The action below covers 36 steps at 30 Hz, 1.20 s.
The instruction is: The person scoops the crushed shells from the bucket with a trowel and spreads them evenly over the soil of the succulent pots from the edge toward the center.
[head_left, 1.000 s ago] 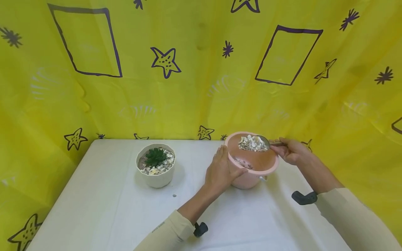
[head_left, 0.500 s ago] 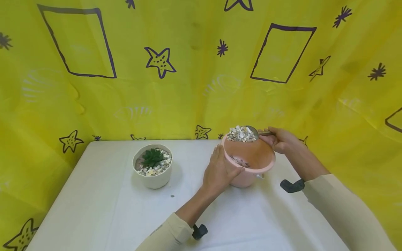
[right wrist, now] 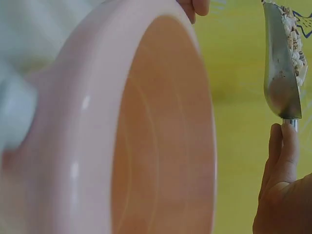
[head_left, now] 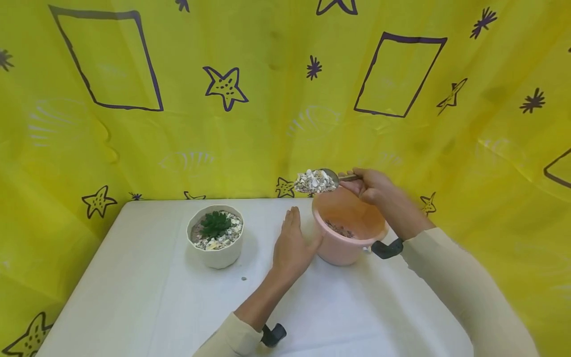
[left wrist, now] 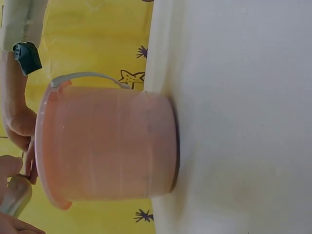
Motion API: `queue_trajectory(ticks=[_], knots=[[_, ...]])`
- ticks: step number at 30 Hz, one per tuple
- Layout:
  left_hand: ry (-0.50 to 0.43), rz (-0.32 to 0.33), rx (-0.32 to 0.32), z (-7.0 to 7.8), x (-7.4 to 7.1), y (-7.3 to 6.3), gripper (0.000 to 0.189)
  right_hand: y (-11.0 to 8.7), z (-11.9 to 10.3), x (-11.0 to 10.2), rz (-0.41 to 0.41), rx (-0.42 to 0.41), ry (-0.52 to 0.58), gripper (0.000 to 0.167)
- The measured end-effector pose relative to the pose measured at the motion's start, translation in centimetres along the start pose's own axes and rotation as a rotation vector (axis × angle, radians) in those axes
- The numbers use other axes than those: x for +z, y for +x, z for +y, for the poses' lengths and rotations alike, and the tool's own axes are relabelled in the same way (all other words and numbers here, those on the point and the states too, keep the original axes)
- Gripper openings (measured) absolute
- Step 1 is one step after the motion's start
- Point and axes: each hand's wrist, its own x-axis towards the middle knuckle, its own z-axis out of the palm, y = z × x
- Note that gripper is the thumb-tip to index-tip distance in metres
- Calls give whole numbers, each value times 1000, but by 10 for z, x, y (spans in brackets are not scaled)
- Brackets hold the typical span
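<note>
My right hand point(head_left: 373, 188) grips the handle of a metal scoop point(right wrist: 278, 68) above the far left rim of a pink bucket point(head_left: 341, 250). Whitish stone or shell chips point(head_left: 314, 181) are heaped in the scoop. My left hand point(head_left: 291, 250) is at the bucket's left side with straight fingers; the thumb tip is close to the wall, and I cannot tell if it touches. Some chips lie on the bucket's floor. Left of the hands stands a cream pot point(head_left: 218, 258) holding a green succulent point(head_left: 216, 224) among similar chips.
A white-covered table point(head_left: 134, 287) carries both vessels. One small pebble point(head_left: 244, 278) lies in front of the pot. Behind hangs a yellow curtain point(head_left: 258, 134) with starfish drawings. The bucket has a pale bail handle point(left wrist: 87, 75).
The loaded scoop has risen out of the bucket and moved left with my right hand. My left hand has come off the bucket's rim and shifted slightly left.
</note>
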Motion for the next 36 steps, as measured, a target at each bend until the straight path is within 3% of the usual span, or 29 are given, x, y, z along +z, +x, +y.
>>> queue_trajectory(ticks=[8, 15, 19, 25, 36], knots=[[16, 66, 1, -14, -18, -14, 91, 18, 15, 25, -84, 21, -36, 29], [38, 127, 49, -26, -36, -30, 89, 33, 30, 46, -37, 15, -83, 39], [49, 188, 88, -33, -49, -39, 89, 39, 41, 59, -49, 8, -124, 50], [74, 283, 144, -41, -69, -45, 89, 47, 56, 73, -59, 20, -159, 51], [67, 337, 22, -62, -106, -45, 100, 56, 74, 99, -57, 46, -155, 49]])
